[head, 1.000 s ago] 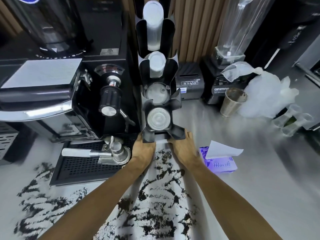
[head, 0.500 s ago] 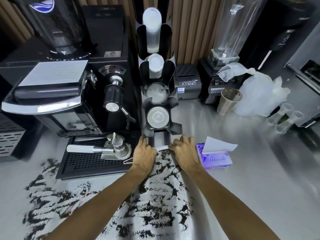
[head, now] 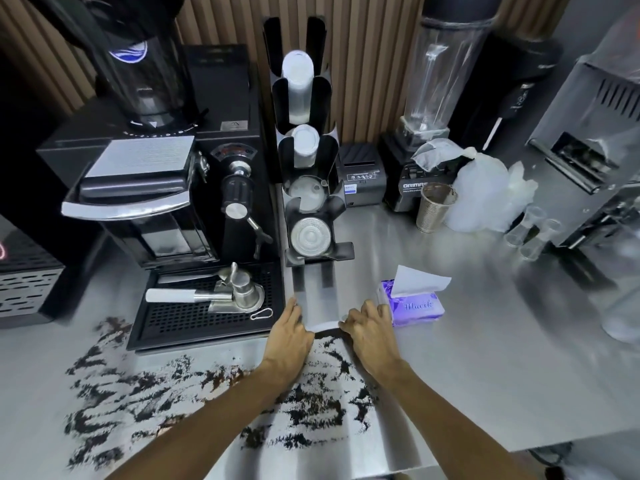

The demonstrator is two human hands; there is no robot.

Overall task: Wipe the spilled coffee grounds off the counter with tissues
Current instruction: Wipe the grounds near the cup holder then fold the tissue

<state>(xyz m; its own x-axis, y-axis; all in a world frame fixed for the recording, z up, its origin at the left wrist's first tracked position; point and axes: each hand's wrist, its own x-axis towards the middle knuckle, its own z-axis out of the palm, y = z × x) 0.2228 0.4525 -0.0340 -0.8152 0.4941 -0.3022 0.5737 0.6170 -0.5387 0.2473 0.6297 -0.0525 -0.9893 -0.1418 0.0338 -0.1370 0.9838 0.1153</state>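
1. Right grip [head: 372, 336]: fingers curled, knuckles raised, closed over the right end of a white tissue [head: 322, 327] and holding it down on the steel tabletop [head: 485, 341].
2. Left grip [head: 291, 336]: fingers nearly straight and pointing away from the person, pressing the tissue's left end flat.
3. Only a narrow pale strip of tissue shows, stretched between the two grips.
4. Coffee grounds [head: 311, 407]: a dark line lies against the strip's near edge. The bulk is scattered on the person's side of the grips, between and under the forearms, and spreads left in front of the drip tray [head: 194, 320].
5. Beyond the strip, the tabletop up to the black cup dispenser [head: 311, 202] shows bare steel.
6. Purple tissue pack [head: 414, 304]: just right of the right grip, one sheet standing up.
7. Portafilter [head: 221, 294]: lies on the drip tray, left of the left grip.
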